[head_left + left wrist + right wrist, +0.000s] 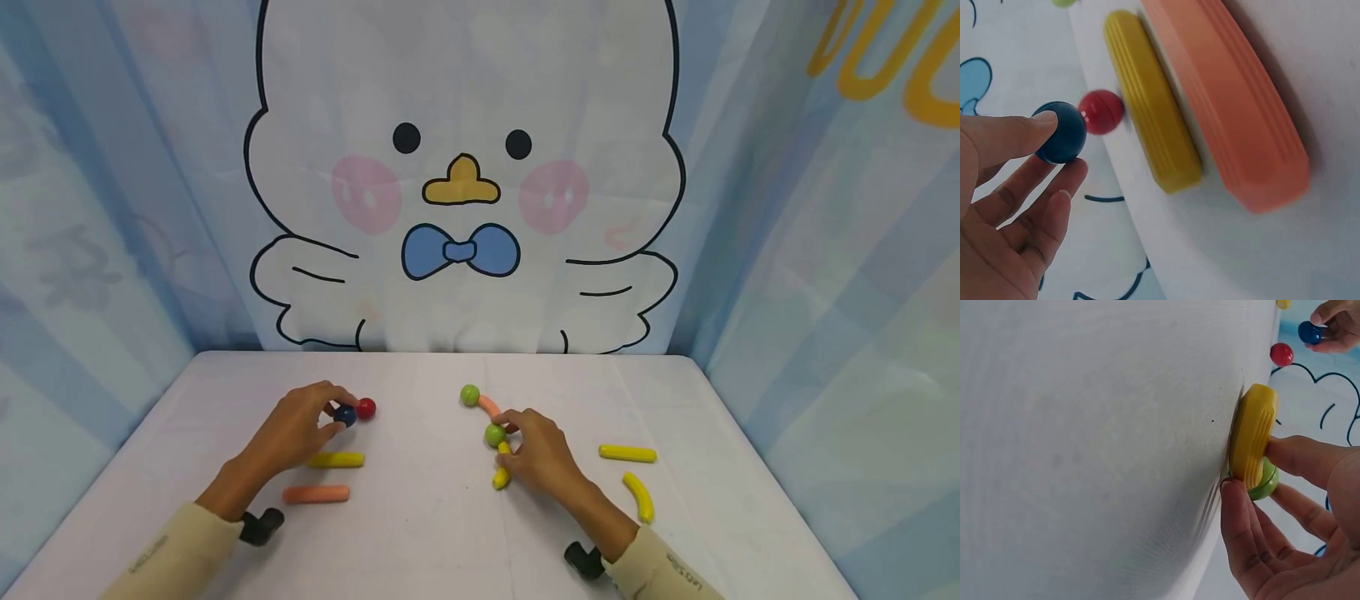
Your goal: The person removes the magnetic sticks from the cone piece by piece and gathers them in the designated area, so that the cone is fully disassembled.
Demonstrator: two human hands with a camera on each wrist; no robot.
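Observation:
My left hand (300, 423) pinches a dark blue ball (345, 416) between thumb and fingers, beside a red ball (366, 408). In the left wrist view the thumb lies on the blue ball (1062, 133). My right hand (542, 454) holds a curved yellow piece (501, 477) near its upper end, where it meets a green ball (495, 435). From that ball a curved orange piece (489, 406) leads up to another green ball (469, 395). Partly hidden by the right fingers is a dark red thing. The right wrist view shows the yellow piece (1252, 431) between thumb and fingers.
Nearer me than the left hand lie a straight yellow stick (345, 460) and an orange stick (317, 494). At the right lie another straight yellow stick (627, 453) and a curved yellow piece (639, 497). A printed curtain hangs behind the white table (420, 542).

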